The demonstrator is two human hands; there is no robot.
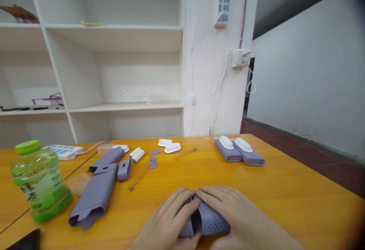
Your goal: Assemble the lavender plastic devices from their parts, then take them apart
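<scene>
Both hands — left hand (168, 219) and right hand (242, 219) — are clamped on the purple case (209, 221) at the tabletop (285, 189) edge; squeezing unevenly could pop its halves apart — or pinch a fingertip.

Right half of the orange table (299, 189) is pretty much open, just two purple cases (238, 152) sitting near the far edge. Left side's cramped: green bottle (40, 181), long purple sleeves (97, 193), springs (139, 178) and small rollers (137, 154) crowd it.
</scene>
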